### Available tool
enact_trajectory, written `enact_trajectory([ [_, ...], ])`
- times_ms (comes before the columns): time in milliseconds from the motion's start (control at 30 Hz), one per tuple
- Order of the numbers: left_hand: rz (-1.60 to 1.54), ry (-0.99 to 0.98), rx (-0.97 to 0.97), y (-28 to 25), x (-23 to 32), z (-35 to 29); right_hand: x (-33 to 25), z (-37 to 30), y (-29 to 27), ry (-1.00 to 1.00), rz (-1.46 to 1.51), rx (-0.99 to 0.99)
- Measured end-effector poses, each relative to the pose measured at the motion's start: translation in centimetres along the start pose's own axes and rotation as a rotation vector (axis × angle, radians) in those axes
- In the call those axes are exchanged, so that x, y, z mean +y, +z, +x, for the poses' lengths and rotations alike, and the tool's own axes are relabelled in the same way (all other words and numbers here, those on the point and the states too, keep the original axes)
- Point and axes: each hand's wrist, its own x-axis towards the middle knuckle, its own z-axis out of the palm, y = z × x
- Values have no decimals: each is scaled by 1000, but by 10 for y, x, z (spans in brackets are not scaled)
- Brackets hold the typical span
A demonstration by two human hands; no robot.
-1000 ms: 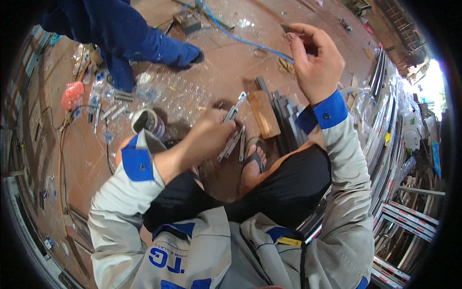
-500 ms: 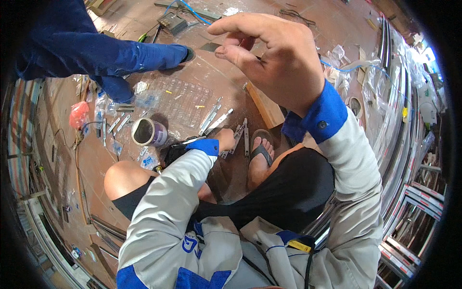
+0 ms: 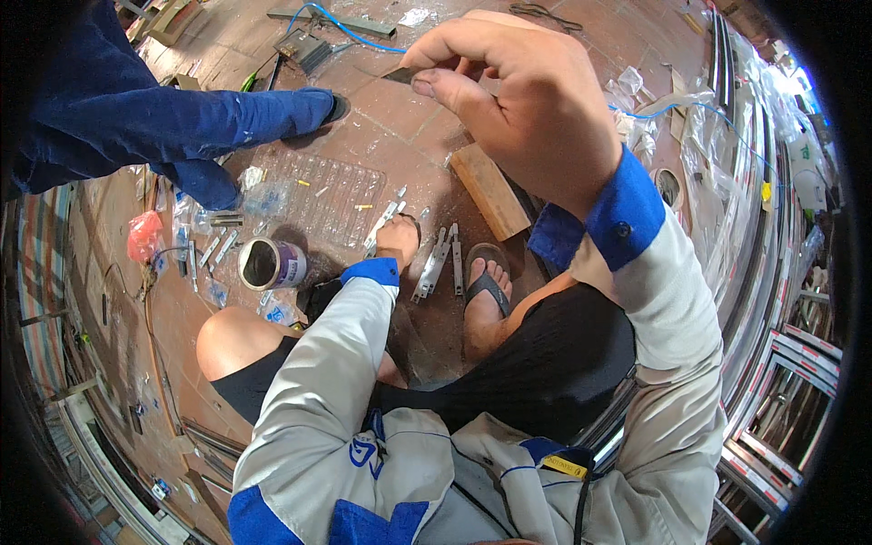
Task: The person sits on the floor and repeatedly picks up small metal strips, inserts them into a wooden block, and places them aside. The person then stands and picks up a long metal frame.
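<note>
Down on the floor in front of me, my left hand (image 3: 397, 238) is curled over slim silver slotted metal strips (image 3: 383, 221), fingertips partly hidden. Just right of it lies another group of metal strips (image 3: 437, 263), beside my sandalled foot (image 3: 488, 283). Raised close to the camera, my right hand (image 3: 522, 95) has thumb and forefinger pinched together. A dark flat piece (image 3: 397, 74) shows past those fingertips; whether it is held or lies on the floor beyond, I cannot tell.
A paint-smeared bucket (image 3: 272, 263) stands left of my left hand, near a clear plastic sheet (image 3: 336, 195). Beyond are a wooden block (image 3: 490, 193) and blue hose (image 3: 350, 29). Someone in blue trousers (image 3: 227, 118) stands front left. Long metal profiles (image 3: 727, 300) line the right.
My left hand has shifted left and slightly forward, from the nearer strips to those by the plastic sheet. My right hand stays raised, its thumb and forefinger closer together.
</note>
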Motion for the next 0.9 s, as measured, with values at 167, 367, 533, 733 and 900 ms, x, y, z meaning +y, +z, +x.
enact_trajectory([
  [167, -643, -41, -85, -76, -7, 18, 9, 2, 9, 19, 48, 26],
  [367, -998, 130, 48, -292, 13, -34, 5, 1, 15, 443, 293, -83],
  [533, -821, 170, 251, -399, 18, -125, -17, 6, 26, 521, 483, -122],
  [733, -754, 173, 482, -390, 18, -151, -26, 2, 33, 414, 350, -131],
  [900, -797, 198, 494, -388, 12, -150, -30, 3, 33, 450, 339, -142],
])
